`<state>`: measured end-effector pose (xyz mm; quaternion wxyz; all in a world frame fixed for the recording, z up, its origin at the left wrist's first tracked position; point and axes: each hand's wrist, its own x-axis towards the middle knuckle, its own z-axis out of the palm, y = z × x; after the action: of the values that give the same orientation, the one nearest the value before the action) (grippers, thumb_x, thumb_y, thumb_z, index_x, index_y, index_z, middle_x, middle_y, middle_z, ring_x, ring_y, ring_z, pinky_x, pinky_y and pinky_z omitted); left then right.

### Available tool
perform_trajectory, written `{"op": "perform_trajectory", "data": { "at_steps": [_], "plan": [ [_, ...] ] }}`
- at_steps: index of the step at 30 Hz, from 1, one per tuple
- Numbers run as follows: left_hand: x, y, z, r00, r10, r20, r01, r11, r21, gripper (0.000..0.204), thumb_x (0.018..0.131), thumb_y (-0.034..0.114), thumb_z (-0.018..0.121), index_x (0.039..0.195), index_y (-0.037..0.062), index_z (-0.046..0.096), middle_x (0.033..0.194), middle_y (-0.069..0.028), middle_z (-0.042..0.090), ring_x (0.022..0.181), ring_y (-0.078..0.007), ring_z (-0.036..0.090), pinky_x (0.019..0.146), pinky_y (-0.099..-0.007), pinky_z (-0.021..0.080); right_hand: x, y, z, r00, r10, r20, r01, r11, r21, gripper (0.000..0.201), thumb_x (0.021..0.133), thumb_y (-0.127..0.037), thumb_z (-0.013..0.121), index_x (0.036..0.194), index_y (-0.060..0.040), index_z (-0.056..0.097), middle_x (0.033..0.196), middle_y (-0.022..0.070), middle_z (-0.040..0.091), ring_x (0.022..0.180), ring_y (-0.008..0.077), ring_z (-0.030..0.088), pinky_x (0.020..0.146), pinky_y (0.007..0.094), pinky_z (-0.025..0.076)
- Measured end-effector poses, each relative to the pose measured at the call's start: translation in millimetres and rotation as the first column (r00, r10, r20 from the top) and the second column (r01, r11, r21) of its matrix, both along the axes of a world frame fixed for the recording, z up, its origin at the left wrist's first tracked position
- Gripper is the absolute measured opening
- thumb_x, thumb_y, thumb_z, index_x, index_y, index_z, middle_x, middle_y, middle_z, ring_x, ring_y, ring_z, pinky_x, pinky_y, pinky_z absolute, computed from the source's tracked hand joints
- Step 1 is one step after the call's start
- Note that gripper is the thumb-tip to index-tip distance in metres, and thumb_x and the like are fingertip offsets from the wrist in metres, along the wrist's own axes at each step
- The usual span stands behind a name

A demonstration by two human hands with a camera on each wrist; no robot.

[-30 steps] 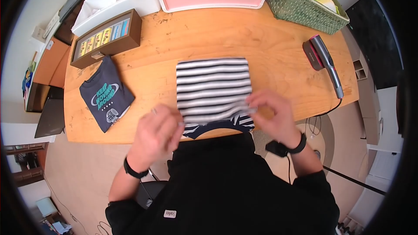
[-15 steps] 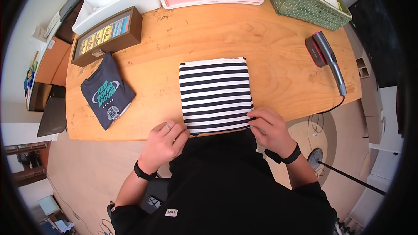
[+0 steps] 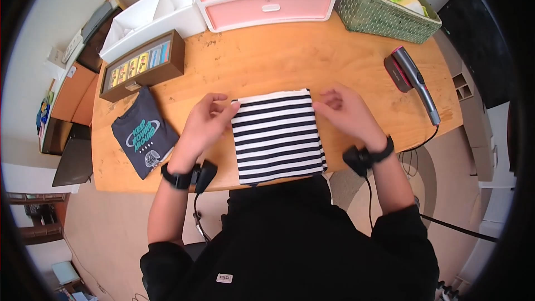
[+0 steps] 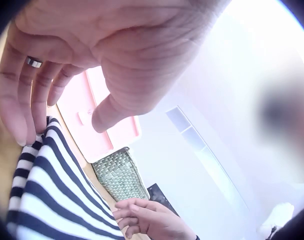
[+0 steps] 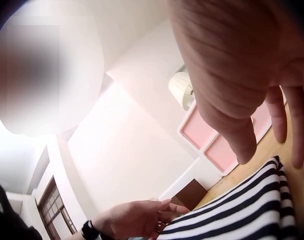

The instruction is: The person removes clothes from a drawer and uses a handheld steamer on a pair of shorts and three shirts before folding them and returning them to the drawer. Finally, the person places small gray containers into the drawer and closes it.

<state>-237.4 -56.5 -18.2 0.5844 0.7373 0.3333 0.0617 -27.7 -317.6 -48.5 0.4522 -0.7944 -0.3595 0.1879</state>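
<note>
Left hand [image 3: 204, 124] and right hand [image 3: 352, 116] moved up to 10 and 2 o'clock, loosely open, striped cloth [image 3: 277, 140] looks light, floppy, so prob grip both sides

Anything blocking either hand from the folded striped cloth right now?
Nothing visible does. The left hand is right at the far left corner of the striped cloth, and the right hand is by the far right corner. The dark printed shirt and the corded brush both lie outside those short paths.
</note>
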Motion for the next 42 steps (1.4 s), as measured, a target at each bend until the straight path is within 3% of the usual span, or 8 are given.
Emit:
{"op": "perform_trajectory", "data": {
  "at_steps": [3, 10, 17, 22, 31, 35, 38, 42],
  "plan": [
    [29.5, 25.8, -11.6, 0.998, -0.019, -0.058, 0.009, 0.986, -0.168, 0.034, 0.097, 0.025, 0.078, 0.118, 0.0001, 0.067, 0.087, -0.0034, 0.072, 0.071, -0.0067, 0.064, 0.053, -0.0204, 0.044, 22.0, 38.0, 16.2, 0.892, -0.091, -0.443, 0.033, 0.99, -0.137, 0.034, 0.088, -0.021, 0.086, 0.101, 0.0053, 0.068, 0.082, 0.0109, 0.072, 0.061, 0.0137, 0.064, 0.051, 0.0266, 0.048],
    [25.9, 35.4, -37.2, 1.0, -0.005, 0.02, 0.01, 0.975, -0.222, 0.016, 0.099, 0.015, 0.075, 0.108, 0.0014, 0.075, 0.083, -0.0009, 0.074, 0.063, -0.0049, 0.062, 0.05, -0.0194, 0.041, 42.6, 43.8, -1.1, 0.866, -0.043, -0.499, -0.052, 0.983, -0.174, 0.023, 0.091, -0.018, 0.083, 0.101, 0.0001, 0.073, 0.078, 0.0019, 0.071, 0.054, 0.0051, 0.055, 0.046, 0.0205, 0.037],
    [25.1, 37.8, -36.0, 0.954, -0.295, -0.06, 0.296, 0.887, 0.355, 0.033, 0.086, 0.022, 0.089, 0.105, -0.0009, 0.075, 0.094, -0.0084, 0.064, 0.087, -0.0144, 0.06, 0.078, -0.0302, 0.052, 47.4, 47.1, -18.6, 0.957, 0.159, -0.244, -0.161, 0.987, 0.011, 0.022, 0.084, -0.015, 0.087, 0.095, 0.0016, 0.076, 0.08, 0.0044, 0.072, 0.069, 0.0114, 0.064, 0.064, 0.0267, 0.052],
    [38.8, 41.4, -21.1, 0.912, -0.375, -0.167, 0.408, 0.871, 0.275, 0.026, 0.09, 0.019, 0.085, 0.098, -0.0016, 0.072, 0.086, -0.0063, 0.067, 0.079, -0.0135, 0.062, 0.073, -0.0299, 0.052, 49.5, 55.1, 1.0, 0.951, 0.306, -0.052, -0.31, 0.929, -0.203, 0.029, 0.078, -0.018, 0.091, 0.093, 0.0005, 0.075, 0.08, 0.0061, 0.072, 0.072, 0.0133, 0.066, 0.066, 0.0298, 0.053],
    [81.7, 78.3, -15.2, 0.859, -0.51, 0.029, 0.511, 0.859, -0.018, 0.029, 0.09, 0.011, 0.086, 0.113, 0.0003, 0.073, 0.097, -0.0045, 0.076, 0.084, -0.0075, 0.068, 0.074, -0.0238, 0.054, 106.8, 94.9, 10.5, 0.908, 0.363, -0.208, -0.391, 0.913, -0.116, 0.021, 0.088, -0.012, 0.083, 0.098, 0.0009, 0.07, 0.083, 0.0049, 0.073, 0.069, 0.0088, 0.062, 0.061, 0.0257, 0.048],
    [98.8, 83.2, 30.2, 0.906, -0.419, 0.06, 0.389, 0.881, 0.271, 0.022, 0.089, 0.012, 0.087, 0.103, -0.0018, 0.077, 0.094, -0.0031, 0.077, 0.081, -0.0052, 0.066, 0.073, -0.024, 0.054, 109.2, 103.6, 60.5, 0.971, 0.236, -0.03, -0.235, 0.972, 0.026, 0.024, 0.09, -0.005, 0.079, 0.113, 0.0006, 0.073, 0.088, 0.0033, 0.076, 0.072, 0.0074, 0.065, 0.064, 0.0249, 0.051],
    [89.0, 59.6, 75.2, 0.867, -0.434, 0.246, 0.112, 0.65, 0.751, 0.023, 0.083, 0.008, 0.088, 0.099, 0.0, 0.074, 0.085, -0.0064, 0.072, 0.078, -0.0168, 0.068, 0.07, -0.0289, 0.053, 98.8, 86.3, 110.2, 0.894, 0.214, 0.393, -0.219, 0.975, -0.031, 0.031, 0.088, -0.002, 0.079, 0.119, -0.0042, 0.076, 0.097, 0.0046, 0.079, 0.077, 0.009, 0.068, 0.065, 0.0244, 0.053],
    [55.8, 23.1, 82.7, 0.782, -0.578, 0.235, -0.101, 0.255, 0.962, 0.033, 0.067, -0.001, 0.086, 0.095, 0.0013, 0.069, 0.085, -0.0119, 0.06, 0.077, -0.0302, 0.061, 0.066, -0.0386, 0.05, 50.2, 49.0, 104.7, 0.871, 0.083, 0.485, -0.223, 0.945, 0.238, 0.032, 0.084, 0.003, 0.072, 0.114, -0.0037, 0.076, 0.102, 0.0106, 0.077, 0.08, 0.02, 0.074, 0.066, 0.03, 0.058]
  ]
}}
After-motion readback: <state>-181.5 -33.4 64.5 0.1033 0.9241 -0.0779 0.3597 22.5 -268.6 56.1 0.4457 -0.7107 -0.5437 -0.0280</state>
